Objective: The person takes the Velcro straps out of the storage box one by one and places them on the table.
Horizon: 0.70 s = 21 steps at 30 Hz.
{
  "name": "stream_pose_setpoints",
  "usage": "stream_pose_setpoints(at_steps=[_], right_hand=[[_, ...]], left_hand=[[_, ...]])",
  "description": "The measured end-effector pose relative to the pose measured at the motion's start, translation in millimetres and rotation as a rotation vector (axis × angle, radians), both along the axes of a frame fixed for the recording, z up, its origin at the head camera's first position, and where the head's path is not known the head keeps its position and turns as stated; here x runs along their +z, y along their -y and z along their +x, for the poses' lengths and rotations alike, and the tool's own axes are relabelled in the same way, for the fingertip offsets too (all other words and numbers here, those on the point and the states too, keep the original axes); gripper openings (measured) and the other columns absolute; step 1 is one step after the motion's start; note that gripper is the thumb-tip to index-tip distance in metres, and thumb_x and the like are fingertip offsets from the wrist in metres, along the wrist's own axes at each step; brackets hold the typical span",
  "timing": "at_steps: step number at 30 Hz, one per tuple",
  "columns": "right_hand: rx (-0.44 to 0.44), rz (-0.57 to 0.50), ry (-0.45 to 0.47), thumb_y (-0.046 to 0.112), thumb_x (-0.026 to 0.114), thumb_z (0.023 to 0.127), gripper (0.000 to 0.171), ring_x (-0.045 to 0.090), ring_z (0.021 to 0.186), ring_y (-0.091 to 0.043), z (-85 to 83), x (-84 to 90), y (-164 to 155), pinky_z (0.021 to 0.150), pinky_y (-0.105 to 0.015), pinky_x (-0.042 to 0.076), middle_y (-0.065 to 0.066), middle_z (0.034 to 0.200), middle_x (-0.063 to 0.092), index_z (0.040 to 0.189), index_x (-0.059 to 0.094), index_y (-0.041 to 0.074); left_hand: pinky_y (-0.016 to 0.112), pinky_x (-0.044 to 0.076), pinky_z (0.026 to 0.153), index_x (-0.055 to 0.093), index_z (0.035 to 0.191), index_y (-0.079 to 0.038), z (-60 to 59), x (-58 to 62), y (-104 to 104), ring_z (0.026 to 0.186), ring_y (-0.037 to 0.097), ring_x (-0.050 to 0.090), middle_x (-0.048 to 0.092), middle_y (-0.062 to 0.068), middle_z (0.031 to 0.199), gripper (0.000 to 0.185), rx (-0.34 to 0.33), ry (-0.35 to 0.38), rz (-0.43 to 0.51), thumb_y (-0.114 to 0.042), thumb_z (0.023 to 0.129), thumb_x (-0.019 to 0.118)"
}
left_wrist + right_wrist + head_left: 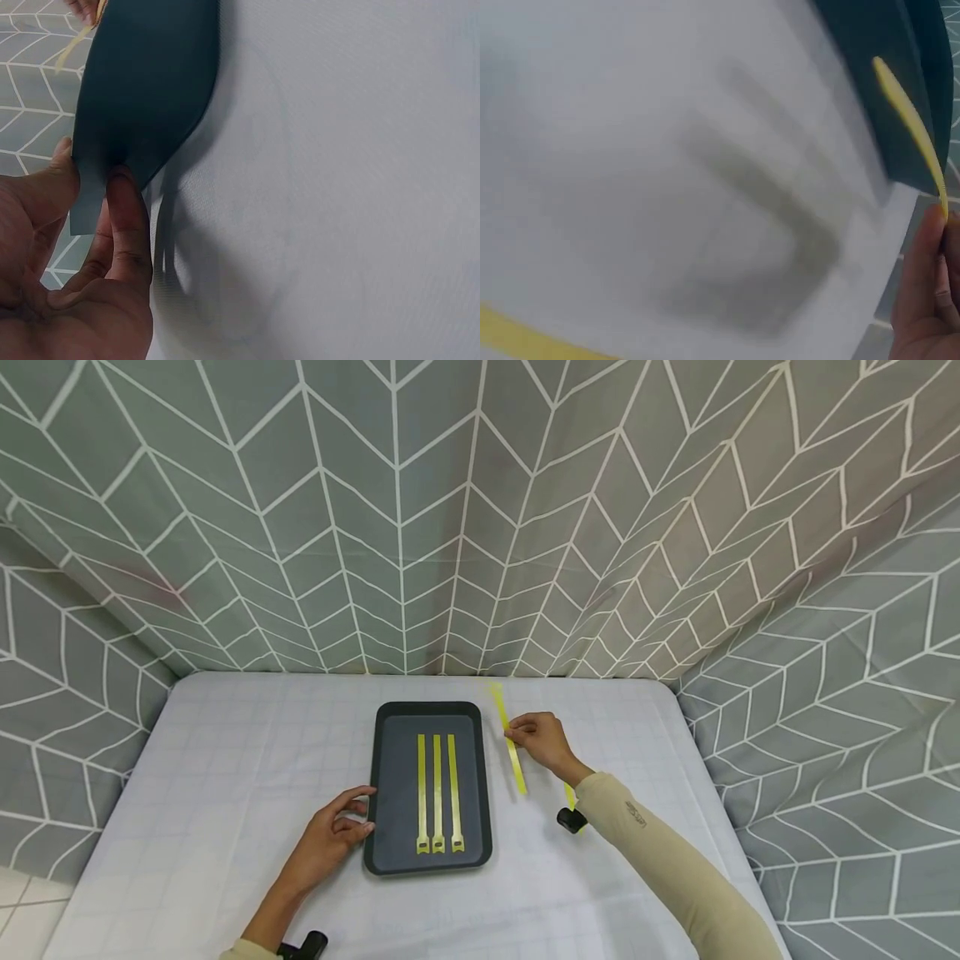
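A dark rectangular tray [393,777] lies on the white table, holding three yellow straps [438,793] side by side. My left hand [363,814] grips the tray's left rim; the left wrist view shows the tray [150,75] edge pinched between thumb [60,176] and a finger. Just right of the tray, my right hand [516,732] pinches a fourth yellow strap [517,768] near its middle, slightly off the table. In the right wrist view that strap [911,120] rises from my fingers [922,285] beside the tray [885,82].
Another yellow strap [569,794] lies on the table partly under my right forearm; the right wrist view has it as a yellow strip [517,337] at the bottom left. A grey patterned curtain [465,527] closes in the table at the back and both sides.
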State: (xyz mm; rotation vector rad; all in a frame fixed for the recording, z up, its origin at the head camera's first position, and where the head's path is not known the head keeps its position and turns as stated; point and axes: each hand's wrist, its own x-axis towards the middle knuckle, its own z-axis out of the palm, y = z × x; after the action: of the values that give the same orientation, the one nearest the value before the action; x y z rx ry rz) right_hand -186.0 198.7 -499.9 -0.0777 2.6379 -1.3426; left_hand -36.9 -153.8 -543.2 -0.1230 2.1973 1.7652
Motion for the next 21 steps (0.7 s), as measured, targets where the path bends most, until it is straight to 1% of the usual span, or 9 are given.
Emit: stream_pose_setpoints(at_steps=[5,8,12,17,21], right_hand=[[-0.059,0.047,0.043,0.011,0.075,0.090,0.015,0.074,0.076,-0.020,6.4,-7.7,-12,0.067,-0.028,0.055,-0.015,0.090,0.077,0.098,0.075,-0.001],[-0.072,0.083,0.054,0.011,0.074,0.091,0.015,0.074,0.076,-0.020,11.3,-10.5,-17,0.065,-0.027,0.054,-0.016,0.090,0.076,0.099,0.075,-0.002],[-0.098,0.110,0.078,0.009,0.073,0.091,0.014,0.072,0.073,-0.020,18.2,-15.1,-23,0.064,-0.027,0.053,-0.016,0.088,0.076,0.099,0.075,-0.003],[-0.145,0.129,0.128,0.009,0.074,0.090,0.013,0.070,0.069,-0.016,27.2,-21.8,-27,0.064,-0.027,0.053,-0.014,0.084,0.075,0.096,0.075,-0.002],[-0.189,0.136,0.159,0.010,0.074,0.090,0.013,0.069,0.065,-0.013,32.1,-23.8,-29,0.062,-0.026,0.054,-0.012,0.083,0.075,0.095,0.076,-0.002]], left_hand=[[0.025,0.052,0.075,0.050,0.144,-0.012,0.4,1.2,0,0.091,0.019,0.066,0.052,0.020,0.120,0.056,0.003,0.014,0.004,0.000,0.092,0.068],[0.025,0.052,0.075,0.050,0.145,-0.011,0.8,2.1,0,0.091,0.019,0.066,0.052,0.020,0.120,0.056,0.000,0.007,0.003,-0.001,0.093,0.068],[0.025,0.052,0.075,0.051,0.144,-0.013,1.1,1.4,0,0.091,0.019,0.066,0.052,0.019,0.119,0.056,0.002,0.004,-0.004,-0.002,0.092,0.069],[0.025,0.052,0.075,0.051,0.144,-0.012,0.8,-0.5,0,0.091,0.018,0.066,0.052,0.019,0.119,0.056,0.000,-0.007,-0.007,0.000,0.092,0.068],[0.025,0.052,0.075,0.051,0.144,-0.013,0.4,-0.8,0,0.091,0.019,0.065,0.052,0.019,0.119,0.056,-0.003,-0.006,-0.006,0.000,0.093,0.068]])
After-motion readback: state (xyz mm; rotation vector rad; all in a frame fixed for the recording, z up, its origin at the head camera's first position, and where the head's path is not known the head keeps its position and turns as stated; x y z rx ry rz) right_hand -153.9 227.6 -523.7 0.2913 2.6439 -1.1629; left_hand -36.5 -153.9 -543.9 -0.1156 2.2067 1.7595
